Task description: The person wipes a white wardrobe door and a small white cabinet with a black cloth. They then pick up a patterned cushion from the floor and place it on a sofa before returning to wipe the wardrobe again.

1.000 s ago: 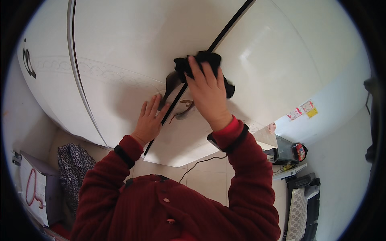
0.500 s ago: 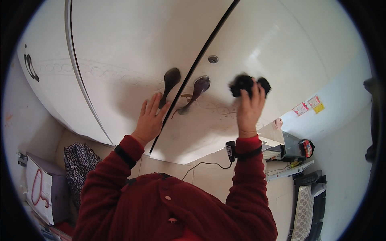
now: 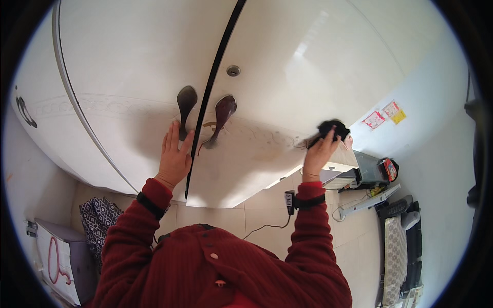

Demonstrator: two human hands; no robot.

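Both doors of a white cabinet (image 3: 292, 77) stand before me, with a black strip running between them. My left hand (image 3: 174, 159) lies with its fingers stretched out on the left door, fingertips beside the lower end of a dark curved handle (image 3: 187, 100). Across the strip, a brown handle (image 3: 224, 110) hangs on the right door below a round lock (image 3: 233, 71). Against that door's right edge, my right hand (image 3: 321, 154) grips a bunched black cloth (image 3: 328, 129). The fingers partly cover the cloth.
A patterned black-and-white bag (image 3: 100, 218) and a purple box (image 3: 77, 256) stand on the floor at left. At right are a low drawer unit (image 3: 341, 167), a dark bin-like container (image 3: 368, 168) and a bench with a patterned cover (image 3: 394, 256). A cable (image 3: 264, 227) hangs from my right wrist.
My right hand has moved with the black cloth down and right, to the door's edge. The view has shifted, so the handles sit further left; my left hand stays by the left handle.
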